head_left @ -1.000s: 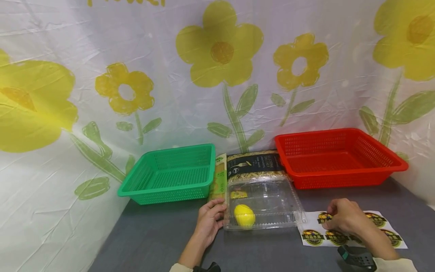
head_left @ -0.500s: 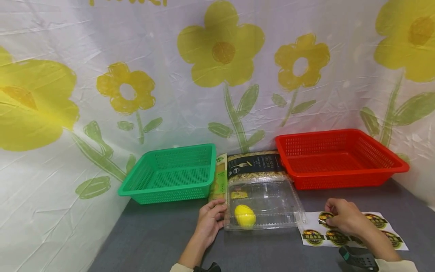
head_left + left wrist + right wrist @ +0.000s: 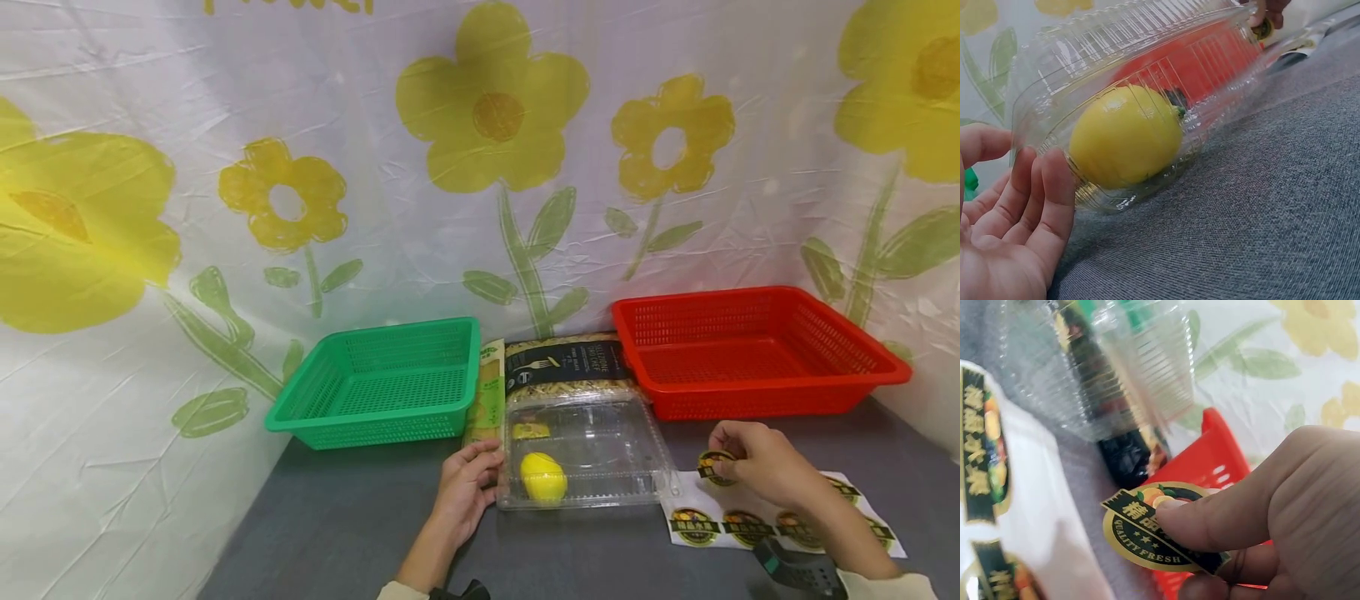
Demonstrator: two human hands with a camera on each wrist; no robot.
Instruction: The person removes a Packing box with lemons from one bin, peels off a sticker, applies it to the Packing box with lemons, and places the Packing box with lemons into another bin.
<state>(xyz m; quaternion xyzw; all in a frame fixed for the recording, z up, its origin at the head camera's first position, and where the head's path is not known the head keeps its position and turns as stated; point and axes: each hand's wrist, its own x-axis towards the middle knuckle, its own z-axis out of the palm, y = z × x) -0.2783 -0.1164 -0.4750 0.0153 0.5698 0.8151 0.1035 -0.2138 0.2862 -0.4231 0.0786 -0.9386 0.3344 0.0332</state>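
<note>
A clear plastic clamshell container [image 3: 611, 446] sits closed on the table, with a yellow lemon [image 3: 543, 477] and a small yellow packet [image 3: 530, 430] visible through its lid. At its left edge, my left hand [image 3: 467, 492] grips the rim between thumb and fingers, as the left wrist view [image 3: 1013, 225] confirms. My right hand [image 3: 768, 467] pinches a round black-and-gold fruit sticker [image 3: 1141, 534] between thumb and fingers. That sticker is lifted above a white sticker sheet [image 3: 678, 493], which bears several more like it; the forearm covers part of the sheet.
Behind the container lie a pasta bag [image 3: 570, 365] and a green-and-yellow packet [image 3: 489, 392]. A green basket [image 3: 367, 429] stands at the back left, a red basket [image 3: 780, 396] at the back right. A flowered curtain [image 3: 435, 250] closes off the table's rear.
My right hand has peeled the sticker off the sheet and raised it slightly up and left. My left hand has stayed at the container's edge.
</note>
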